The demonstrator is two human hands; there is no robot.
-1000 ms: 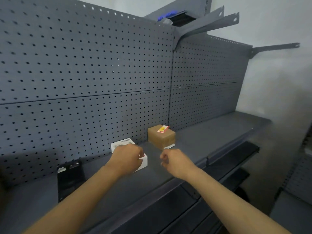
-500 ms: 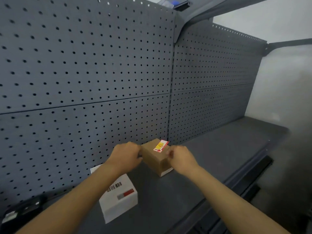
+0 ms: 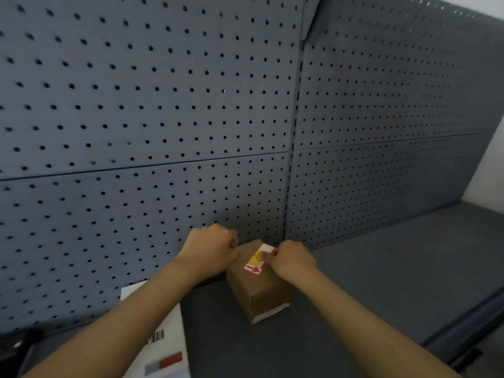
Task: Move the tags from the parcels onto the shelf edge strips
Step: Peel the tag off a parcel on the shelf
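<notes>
A small brown cardboard parcel (image 3: 257,291) stands on the dark grey shelf (image 3: 381,282) against the pegboard. On its top lies a white tag (image 3: 257,259) with a yellow patch and a red arrow. My right hand (image 3: 293,260) pinches the tag's right edge between thumb and fingers. My left hand (image 3: 211,248) is closed against the parcel's left top corner and steadies it. A white parcel (image 3: 163,350) with a barcode and a red and grey tag lies at the lower left, partly hidden by my left forearm.
The perforated grey back panel (image 3: 163,118) rises close behind the parcels. The shelf's front edge strip (image 3: 469,336) runs along the lower right. A dark object (image 3: 11,353) shows at the far left edge.
The view has drawn closer to the brown parcel. Both hands came from the white parcel to the brown one, and my right fingers have closed on the tag.
</notes>
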